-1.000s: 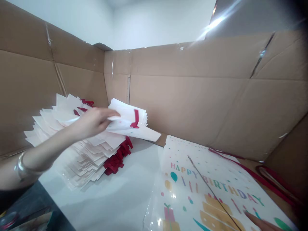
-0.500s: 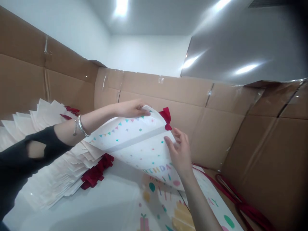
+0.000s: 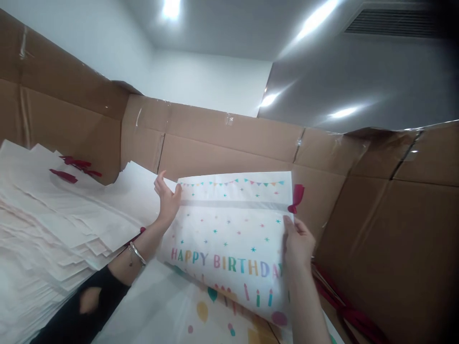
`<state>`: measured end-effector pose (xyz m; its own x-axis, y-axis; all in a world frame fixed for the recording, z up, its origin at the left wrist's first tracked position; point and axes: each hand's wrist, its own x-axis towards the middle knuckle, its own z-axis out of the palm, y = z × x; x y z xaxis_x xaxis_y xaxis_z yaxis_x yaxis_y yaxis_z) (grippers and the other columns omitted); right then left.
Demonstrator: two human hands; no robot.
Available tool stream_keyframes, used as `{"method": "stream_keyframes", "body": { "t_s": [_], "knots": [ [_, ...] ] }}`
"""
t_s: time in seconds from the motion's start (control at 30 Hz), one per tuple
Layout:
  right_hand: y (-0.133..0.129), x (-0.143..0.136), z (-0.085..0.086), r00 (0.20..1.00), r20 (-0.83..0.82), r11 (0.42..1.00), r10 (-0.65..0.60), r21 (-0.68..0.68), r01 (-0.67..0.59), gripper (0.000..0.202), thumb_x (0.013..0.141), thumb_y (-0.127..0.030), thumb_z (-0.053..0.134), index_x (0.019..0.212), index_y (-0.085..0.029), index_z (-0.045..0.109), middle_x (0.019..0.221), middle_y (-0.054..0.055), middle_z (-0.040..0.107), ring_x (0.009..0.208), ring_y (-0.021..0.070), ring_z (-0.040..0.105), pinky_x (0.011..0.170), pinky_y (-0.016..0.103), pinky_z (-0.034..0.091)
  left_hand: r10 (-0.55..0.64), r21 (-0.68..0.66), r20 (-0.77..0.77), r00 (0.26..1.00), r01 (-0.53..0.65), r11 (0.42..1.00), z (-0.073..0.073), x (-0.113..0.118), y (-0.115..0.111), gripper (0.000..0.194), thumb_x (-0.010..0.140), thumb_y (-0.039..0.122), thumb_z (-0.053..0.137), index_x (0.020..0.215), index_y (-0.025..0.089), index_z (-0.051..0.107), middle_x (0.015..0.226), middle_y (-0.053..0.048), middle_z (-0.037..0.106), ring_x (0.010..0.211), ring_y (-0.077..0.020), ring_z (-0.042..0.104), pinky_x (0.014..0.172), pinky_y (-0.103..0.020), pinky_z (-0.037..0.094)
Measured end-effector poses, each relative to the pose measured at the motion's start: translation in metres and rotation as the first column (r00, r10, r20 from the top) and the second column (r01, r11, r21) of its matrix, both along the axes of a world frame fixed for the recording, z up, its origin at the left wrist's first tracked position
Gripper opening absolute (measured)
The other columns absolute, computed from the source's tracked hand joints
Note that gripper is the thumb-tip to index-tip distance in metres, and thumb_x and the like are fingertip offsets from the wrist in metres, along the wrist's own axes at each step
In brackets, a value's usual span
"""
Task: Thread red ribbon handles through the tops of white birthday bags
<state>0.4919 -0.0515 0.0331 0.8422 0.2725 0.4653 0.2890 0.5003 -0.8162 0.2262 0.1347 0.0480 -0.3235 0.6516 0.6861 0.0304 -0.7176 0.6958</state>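
A white printed sheet or bag (image 3: 229,229) with stars, bunting and "HAPPY BIRTHDAY" lettering is raised in front of me, its lower part curving down. My right hand (image 3: 299,239) grips its right edge, thumb on the front, just below a red ribbon knot (image 3: 296,198). At the left edge my left hand (image 3: 168,196) is upright with its fingers apart, the thumb side touching the edge. A grey band crosses the upper part of the piece. Beneath it lies another printed piece (image 3: 202,310) with balloons.
A large pile of white pieces (image 3: 64,224) with red ribbons (image 3: 77,162) lies at the left. Cardboard walls (image 3: 229,143) surround the work area. Long red ribbons (image 3: 358,320) lie at the lower right.
The printed piece has been turned upright and flattened towards me. My left hand has moved from its top edge to its left edge and opened. My right hand has closed on the right edge.
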Motion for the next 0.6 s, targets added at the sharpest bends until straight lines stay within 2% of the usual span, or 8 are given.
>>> {"method": "stream_keyframes", "body": {
  "t_s": [0.07, 0.13, 0.23, 0.3, 0.37, 0.47, 0.53, 0.6],
  "knots": [
    [0.001, 0.016, -0.008, 0.996, -0.094, 1.000, -0.008, 0.014, 0.009, 0.036, 0.056, -0.039, 0.074, 0.081, -0.014, 0.066, 0.069, -0.001, 0.062, 0.060, 0.0119, 0.053, 0.054, 0.022, 0.043, -0.070, -0.239, 0.097, 0.993, 0.091, 0.967, -0.025, -0.001, 0.028, 0.060, 0.078, 0.018, 0.053, 0.131, 0.024, 0.025, 0.140, -0.011, 0.026, 0.133, -0.0245, 0.023, 0.108, -0.040, 0.022],
    [0.002, 0.030, -0.017, 0.981, -0.193, 1.000, -0.008, 0.027, 0.014, 0.035, 0.052, -0.034, 0.077, 0.079, -0.015, 0.066, 0.067, -0.002, 0.062, 0.057, 0.0107, 0.052, 0.051, 0.021, 0.043, -0.137, -0.409, 0.142, 0.980, 0.184, 0.894, -0.047, -0.005, 0.050, 0.055, 0.082, 0.020, 0.050, 0.130, 0.022, 0.025, 0.132, -0.014, 0.037, 0.124, -0.0257, 0.038, 0.100, -0.041, 0.034],
    [0.004, 0.048, -0.032, 0.947, -0.320, 0.999, -0.003, 0.031, 0.014, 0.032, 0.051, -0.024, 0.077, 0.080, -0.015, 0.066, 0.067, -0.002, 0.063, 0.055, 0.0105, 0.054, 0.046, 0.020, 0.045, -0.338, -0.597, 0.211, 0.917, 0.395, 0.698, -0.072, -0.008, 0.069, 0.036, 0.088, 0.026, 0.048, 0.121, 0.015, 0.040, 0.105, -0.010, 0.055, 0.092, -0.0202, 0.059, 0.078, -0.036, 0.049],
    [0.005, 0.056, -0.042, 0.922, -0.388, 1.000, -0.001, 0.020, 0.010, 0.029, 0.054, -0.017, 0.075, 0.081, -0.015, 0.066, 0.069, -0.001, 0.064, 0.055, 0.0109, 0.056, 0.046, 0.020, 0.048, -0.475, -0.653, 0.268, 0.838, 0.521, 0.550, -0.084, -0.006, 0.073, 0.027, 0.089, 0.029, 0.051, 0.110, 0.011, 0.051, 0.094, -0.008, 0.059, 0.080, -0.0169, 0.060, 0.071, -0.034, 0.051],
    [0.005, 0.062, -0.049, 0.897, -0.442, 1.000, 0.002, 0.002, -0.001, 0.026, 0.056, -0.012, 0.072, 0.081, -0.015, 0.065, 0.070, 0.000, 0.064, 0.055, 0.0109, 0.057, 0.047, 0.020, 0.050, -0.572, -0.649, 0.331, 0.751, 0.621, 0.440, -0.094, -0.001, 0.073, 0.026, 0.088, 0.030, 0.055, 0.105, 0.010, 0.054, 0.092, -0.007, 0.061, 0.078, -0.0163, 0.061, 0.070, -0.034, 0.052],
    [0.006, 0.067, -0.057, 0.876, -0.481, 0.998, 0.029, -0.029, -0.049, 0.022, 0.060, -0.008, 0.069, 0.081, -0.015, 0.064, 0.070, 0.000, 0.065, 0.054, 0.0110, 0.059, 0.050, 0.020, 0.053, -0.625, -0.565, 0.403, 0.668, 0.719, 0.404, -0.103, 0.007, 0.072, 0.042, 0.078, 0.024, 0.067, 0.115, 0.016, 0.049, 0.092, -0.006, 0.063, 0.078, -0.0162, 0.064, 0.072, -0.032, 0.053],
    [0.007, 0.068, -0.061, 0.873, -0.484, 0.995, 0.057, -0.044, -0.089, 0.020, 0.063, -0.008, 0.068, 0.081, -0.015, 0.064, 0.071, 0.000, 0.066, 0.055, 0.0112, 0.060, 0.051, 0.020, 0.053, -0.632, -0.504, 0.421, 0.651, 0.747, 0.433, -0.106, 0.011, 0.072, 0.061, 0.069, 0.017, 0.074, 0.122, 0.021, 0.043, 0.090, -0.004, 0.064, 0.077, -0.0157, 0.065, 0.072, -0.029, 0.052],
    [0.008, 0.069, -0.063, 0.876, -0.476, 0.992, 0.077, -0.051, -0.115, 0.018, 0.064, -0.009, 0.068, 0.081, -0.015, 0.065, 0.072, 0.000, 0.066, 0.057, 0.0115, 0.061, 0.052, 0.019, 0.054, -0.633, -0.464, 0.413, 0.655, 0.749, 0.473, -0.107, 0.013, 0.074, 0.069, 0.063, 0.011, 0.077, 0.122, 0.023, 0.044, 0.084, -0.004, 0.064, 0.073, -0.0156, 0.064, 0.069, -0.027, 0.051]
  ]
}}
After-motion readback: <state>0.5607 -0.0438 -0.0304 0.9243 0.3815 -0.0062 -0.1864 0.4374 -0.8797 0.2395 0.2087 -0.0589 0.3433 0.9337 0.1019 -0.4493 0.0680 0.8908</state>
